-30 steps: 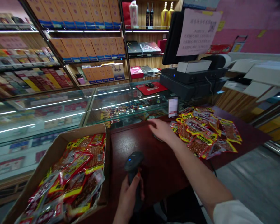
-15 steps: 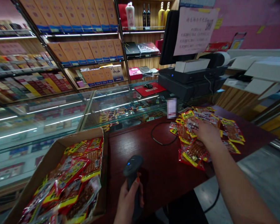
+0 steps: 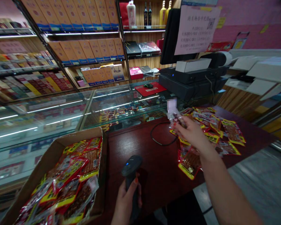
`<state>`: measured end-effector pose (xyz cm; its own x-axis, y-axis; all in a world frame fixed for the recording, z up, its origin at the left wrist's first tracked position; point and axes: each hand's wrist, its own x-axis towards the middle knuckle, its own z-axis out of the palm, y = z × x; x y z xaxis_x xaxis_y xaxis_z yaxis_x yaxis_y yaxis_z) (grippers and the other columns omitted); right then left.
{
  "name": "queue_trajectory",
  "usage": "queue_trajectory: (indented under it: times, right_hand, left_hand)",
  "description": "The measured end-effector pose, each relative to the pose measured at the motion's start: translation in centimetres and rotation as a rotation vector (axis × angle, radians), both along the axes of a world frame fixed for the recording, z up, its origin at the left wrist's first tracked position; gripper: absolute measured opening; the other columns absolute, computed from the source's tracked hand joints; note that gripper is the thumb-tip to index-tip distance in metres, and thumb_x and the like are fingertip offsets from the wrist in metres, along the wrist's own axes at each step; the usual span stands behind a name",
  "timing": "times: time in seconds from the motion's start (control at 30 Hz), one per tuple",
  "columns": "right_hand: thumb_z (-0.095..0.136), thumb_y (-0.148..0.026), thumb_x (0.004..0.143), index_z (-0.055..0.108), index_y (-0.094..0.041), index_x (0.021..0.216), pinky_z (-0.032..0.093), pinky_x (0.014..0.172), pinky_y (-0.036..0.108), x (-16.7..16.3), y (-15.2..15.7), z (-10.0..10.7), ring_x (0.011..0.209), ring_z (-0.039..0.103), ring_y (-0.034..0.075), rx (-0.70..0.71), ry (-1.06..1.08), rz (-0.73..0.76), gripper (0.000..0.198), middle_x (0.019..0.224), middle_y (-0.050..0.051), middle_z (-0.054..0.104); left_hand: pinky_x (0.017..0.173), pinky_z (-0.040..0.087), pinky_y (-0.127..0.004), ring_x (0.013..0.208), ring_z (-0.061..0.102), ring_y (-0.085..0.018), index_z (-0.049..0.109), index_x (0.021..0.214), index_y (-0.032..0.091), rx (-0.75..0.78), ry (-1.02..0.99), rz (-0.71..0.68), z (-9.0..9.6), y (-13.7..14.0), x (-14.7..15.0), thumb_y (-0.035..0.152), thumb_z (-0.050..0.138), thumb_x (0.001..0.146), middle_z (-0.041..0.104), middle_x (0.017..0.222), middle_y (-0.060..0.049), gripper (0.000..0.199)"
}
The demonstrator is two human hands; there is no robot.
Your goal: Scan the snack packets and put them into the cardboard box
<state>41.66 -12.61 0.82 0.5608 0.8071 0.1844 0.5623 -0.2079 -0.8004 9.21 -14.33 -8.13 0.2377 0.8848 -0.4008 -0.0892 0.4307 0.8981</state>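
Observation:
My left hand (image 3: 128, 193) is wrapped round the handle of a dark barcode scanner (image 3: 132, 165), whose head shows a small blue light. My right hand (image 3: 189, 129) pinches a small clear snack packet (image 3: 175, 118) with brownish contents, raised over the left side of a loose heap of snack packets (image 3: 233, 129). Those packets are red and yellow with clear windows on brown food. To the left stands an open cardboard box (image 3: 103, 175) filled with similar packets. The held packet's upper end meets a pixelated pale patch, so I cannot make that part out.
The dark red tabletop (image 3: 121, 143) carries a thin black cable loop (image 3: 154, 142). Behind it is a glass display counter (image 3: 84, 106) with a mouse (image 3: 148, 85) on a red mat (image 3: 160, 89). A monitor (image 3: 170, 37) and a cash drawer (image 3: 178, 84) stand at the back right.
My right hand has moved left from the heap and lifted a clear packet off it. The packets beneath have shifted slightly. My left hand with the scanner has moved slightly left.

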Motion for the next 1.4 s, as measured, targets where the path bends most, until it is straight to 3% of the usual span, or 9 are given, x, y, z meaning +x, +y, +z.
queue_trajectory:
  times: [0.1, 0.2, 0.3, 0.57, 0.67, 0.77, 1.0, 1.13, 1.4]
  right_hand:
    - [0.065, -0.047, 0.083, 0.062, -0.024, 0.117, 0.052, 0.055, 0.027, -4.3, 4.5, -1.4, 0.067, 0.072, 0.019, 0.165, 0.551, 0.269, 0.041, 0.088, 0.005, 0.076]
    - [0.069, -0.040, 0.076, 0.062, -0.022, 0.106, 0.050, 0.055, 0.024, -7.0, 8.6, -3.3, 0.060, 0.068, 0.015, 0.243, 0.840, 0.303, 0.036, 0.081, 0.001, 0.075]
    - [0.067, -0.036, 0.075, 0.062, -0.022, 0.101, 0.050, 0.056, 0.025, -8.1, 10.1, -5.1, 0.061, 0.068, 0.015, 0.179, 0.979, 0.326, 0.030, 0.082, 0.001, 0.075]
    - [0.073, -0.023, 0.066, 0.066, -0.022, 0.098, 0.054, 0.067, 0.028, -8.5, 8.2, -7.8, 0.077, 0.069, 0.018, 0.097, 1.086, 0.417, 0.033, 0.098, 0.003, 0.077]
    - [0.070, -0.021, 0.066, 0.069, -0.021, 0.094, 0.048, 0.057, 0.023, -8.4, 8.4, -8.1, 0.062, 0.063, 0.013, -0.004, 1.041, 0.418, 0.028, 0.081, -0.001, 0.074]
    - [0.067, -0.026, 0.071, 0.073, -0.018, 0.090, 0.040, 0.052, 0.020, -8.0, 8.4, -8.1, 0.054, 0.055, 0.010, -0.138, 0.894, 0.494, 0.022, 0.066, -0.004, 0.068]
    - [0.071, -0.049, 0.078, 0.079, -0.015, 0.097, 0.042, 0.057, 0.023, -7.3, 7.3, -8.3, 0.062, 0.057, 0.013, -0.288, 0.541, 0.832, 0.040, 0.075, 0.001, 0.073]
    - [0.067, -0.052, 0.083, 0.076, -0.018, 0.115, 0.045, 0.065, 0.025, -7.1, 7.5, -8.8, 0.072, 0.063, 0.015, -0.280, 0.449, 0.887, 0.048, 0.092, 0.003, 0.078]
    - [0.060, -0.042, 0.091, 0.075, -0.017, 0.118, 0.049, 0.089, 0.030, -6.7, 7.6, -8.3, 0.099, 0.068, 0.021, -0.141, 0.203, 0.986, 0.040, 0.111, 0.008, 0.076]
  left_hand:
    - [0.031, 0.036, -0.018, 0.031, 0.047, -0.008, 0.064, 0.099, 0.016, 0.014, 0.007, 0.004, 0.5, -0.1, 0.1, 0.064, 0.076, 0.069, 0.058, 0.053, 0.006, 0.057]
    - [0.031, 0.036, -0.019, 0.030, 0.048, -0.009, 0.063, 0.099, 0.017, 0.021, 0.029, 0.033, 0.6, -0.3, 0.1, 0.064, 0.076, 0.069, 0.058, 0.053, 0.006, 0.058]
    - [0.032, 0.036, -0.018, 0.031, 0.048, -0.009, 0.062, 0.099, 0.017, 0.019, 0.035, 0.039, 0.3, -0.3, -0.2, 0.065, 0.075, 0.070, 0.058, 0.054, 0.006, 0.058]
    - [0.032, 0.036, -0.019, 0.032, 0.048, -0.009, 0.062, 0.108, 0.016, 0.000, 0.075, -0.001, 0.0, -0.1, -0.1, 0.063, 0.073, 0.073, 0.058, 0.056, 0.007, 0.060]
    - [0.034, 0.037, -0.020, 0.033, 0.048, -0.009, 0.062, 0.108, 0.015, 0.077, 0.136, -0.051, 1.7, 0.1, -0.1, 0.063, 0.072, 0.074, 0.058, 0.055, 0.006, 0.060]
    - [0.039, 0.039, -0.019, 0.037, 0.050, -0.009, 0.063, 0.088, 0.015, 0.169, 0.249, -0.132, 3.9, 0.3, -0.3, 0.059, 0.071, 0.077, 0.056, 0.052, 0.005, 0.046]
    - [0.039, 0.038, -0.019, 0.036, 0.050, -0.009, 0.057, 0.076, 0.019, 0.173, 0.346, -0.197, 4.9, -0.2, -0.3, 0.056, 0.068, 0.078, 0.056, 0.051, 0.005, 0.039]
    - [0.037, 0.037, -0.019, 0.035, 0.049, -0.010, 0.056, 0.076, 0.020, 0.120, 0.342, -0.178, 4.7, -1.0, -0.1, 0.058, 0.070, 0.076, 0.054, 0.050, 0.006, 0.041]
    - [0.041, 0.040, -0.020, 0.039, 0.052, -0.010, 0.060, 0.081, 0.017, 0.143, 0.382, -0.228, 6.5, -1.3, -0.9, 0.056, 0.069, 0.079, 0.055, 0.052, 0.004, 0.040]
